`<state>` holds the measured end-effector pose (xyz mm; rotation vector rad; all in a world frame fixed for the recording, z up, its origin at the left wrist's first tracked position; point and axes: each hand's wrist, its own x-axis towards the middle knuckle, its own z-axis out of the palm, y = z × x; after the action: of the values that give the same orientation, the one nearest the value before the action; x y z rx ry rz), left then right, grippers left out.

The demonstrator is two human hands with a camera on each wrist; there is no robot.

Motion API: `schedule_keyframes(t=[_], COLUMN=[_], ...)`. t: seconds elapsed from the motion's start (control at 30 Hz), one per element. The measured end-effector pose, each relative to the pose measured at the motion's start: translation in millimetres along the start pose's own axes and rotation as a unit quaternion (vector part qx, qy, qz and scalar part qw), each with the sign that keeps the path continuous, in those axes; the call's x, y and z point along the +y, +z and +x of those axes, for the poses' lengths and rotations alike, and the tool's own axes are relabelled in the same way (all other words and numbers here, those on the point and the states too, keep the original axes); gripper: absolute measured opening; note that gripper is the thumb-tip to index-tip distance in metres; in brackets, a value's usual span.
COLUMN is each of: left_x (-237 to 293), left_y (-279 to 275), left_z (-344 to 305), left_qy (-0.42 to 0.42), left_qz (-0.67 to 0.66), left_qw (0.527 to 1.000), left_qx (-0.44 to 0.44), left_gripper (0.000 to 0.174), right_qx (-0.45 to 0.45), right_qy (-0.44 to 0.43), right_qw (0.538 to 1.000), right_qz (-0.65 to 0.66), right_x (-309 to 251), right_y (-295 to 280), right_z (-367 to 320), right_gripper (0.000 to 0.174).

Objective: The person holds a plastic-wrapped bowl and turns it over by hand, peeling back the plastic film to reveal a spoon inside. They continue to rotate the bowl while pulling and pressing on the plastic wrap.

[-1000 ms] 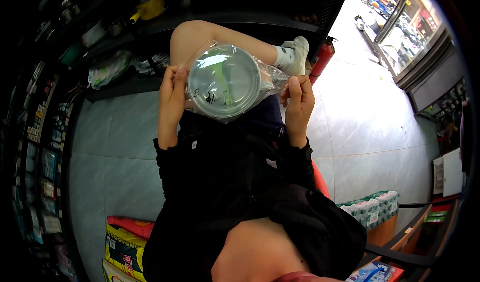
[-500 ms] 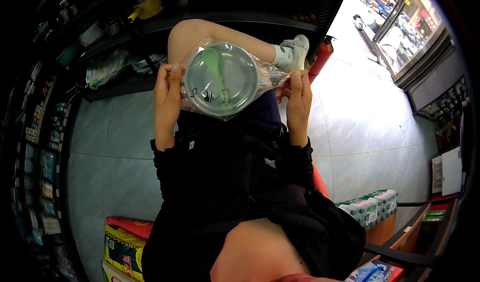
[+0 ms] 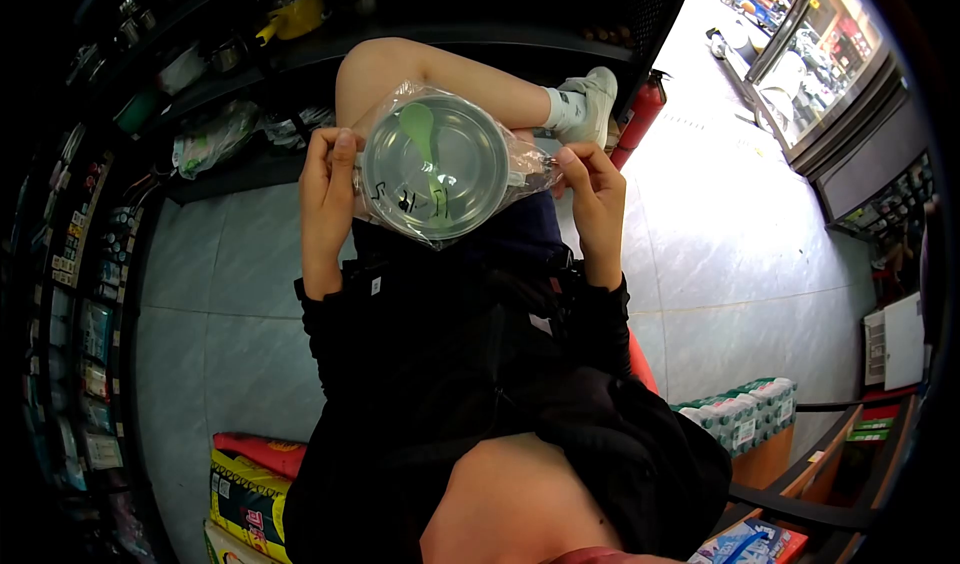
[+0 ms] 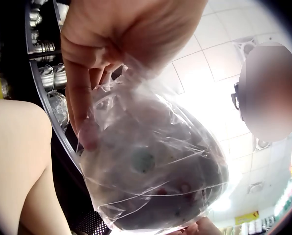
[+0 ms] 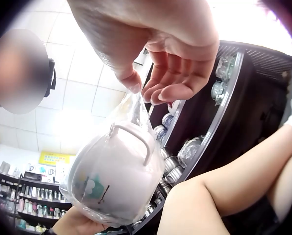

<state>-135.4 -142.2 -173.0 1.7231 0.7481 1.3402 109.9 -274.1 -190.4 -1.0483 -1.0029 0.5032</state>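
Observation:
A white lidded bowl (image 5: 121, 171) with a side handle and a small printed picture sits inside a clear plastic bag (image 3: 538, 176). Through its clear lid (image 3: 475, 169), seen from above in the head view, a green spoon (image 3: 417, 127) shows, along with black markings. My left hand (image 3: 328, 179) grips the bagged bowl by its left side, thumb on top. On the other side, my right hand (image 3: 595, 199) pinches the gathered end of the bag between thumb and fingers, close to the handle. The bowl is held over the lap.
A bent leg (image 3: 440, 79) lies just behind the bowl. Dark shelves with pots and a yellow pan (image 3: 300, 16) stand at the back and left. A red fire extinguisher (image 3: 640, 114) is beside the shoe. Packed bottles (image 3: 745, 414) sit at the lower right.
The bagged bowl and left hand have shifted a little left. Glare has slid off the lid, so the spoon shows more clearly. The right hand has changed its pinch on the bag end.

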Motion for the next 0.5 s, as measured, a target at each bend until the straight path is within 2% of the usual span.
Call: schedule_keyframes(t=[0.13,0.5], left_x=[7,10], left_y=[1,2], left_z=[-2,-4], left_qy=[0.049,0.044], left_qz=[0.033,0.072], left_qw=[0.998,0.996], left_qx=[-0.01,-0.019], left_gripper=[0.028,0.029], right_qx=[-0.017,-0.084], right_qy=[0.019,0.055], right_qw=[1.0,0.994], right_qz=[-0.005,-0.043], right_x=[0,4], right_y=[2,1], right_z=[-2,-1], right_gripper=[0.014,0.014])
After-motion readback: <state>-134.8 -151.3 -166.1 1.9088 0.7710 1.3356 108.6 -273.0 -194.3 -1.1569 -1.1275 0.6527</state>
